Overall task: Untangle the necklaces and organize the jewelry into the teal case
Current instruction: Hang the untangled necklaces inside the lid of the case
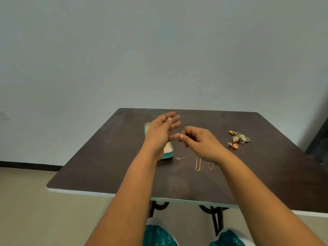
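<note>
Right hand (pixel 197 142) pinches thin rose-gold chain necklace (pixel 184 155), raised above dark brown table (pixel 106 157). Left hand (pixel 162 132) fingers spread, empty. Open teal case (pixel 168 153) under left wrist. Gold chains (pixel 198 164) just beside.

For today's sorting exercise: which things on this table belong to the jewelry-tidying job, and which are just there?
Job: teal case; thin chain pinched by right hand; gold chain; pendant necklace; earring pile.
Just there: table; wall.
</note>
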